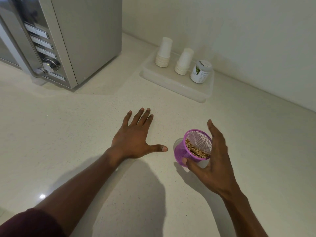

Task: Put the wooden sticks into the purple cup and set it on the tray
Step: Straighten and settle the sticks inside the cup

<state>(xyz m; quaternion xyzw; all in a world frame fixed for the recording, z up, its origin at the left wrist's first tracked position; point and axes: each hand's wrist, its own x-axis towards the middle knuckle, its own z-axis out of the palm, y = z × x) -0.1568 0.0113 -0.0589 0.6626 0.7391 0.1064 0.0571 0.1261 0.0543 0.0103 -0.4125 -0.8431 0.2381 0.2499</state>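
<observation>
since the wooden sticks [195, 149] already lie bunched inside the purple cup [191, 147], we judge the first half of the job done; we see no loose sticks anywhere on the counter [85, 134]. what we have left is the carry and the set-down.

our right hand [210, 161] is wrapped loosely about the mesh cup, thumb pressed on its near side and the fingers curved round the far side, so we read it as gripping the cup, though the hold looks light and the fingers seem partly spread. the cup leans, its mouth tipped toward us and to the right. we cannot tell whether its base touches the counter or is just clear of it. something pale and see-through shows just beneath and beside the cup; we cannot make out what it is.

our left hand [135, 139] rests flat on the counter, fingers splayed, holding nothing, a little to the left of the cup and apart from it.

the tray [172, 86] sits well apart, further back near the wall, to the right of the microwave [59, 40]. it carries two stacks of paper cups [163, 53] and a white jar [201, 71], all along its far side. its near strip is bare, and we judge that the likeliest place for the cup. with the cup tilted, the sticks could slide out on the way, so we would right it first.
</observation>
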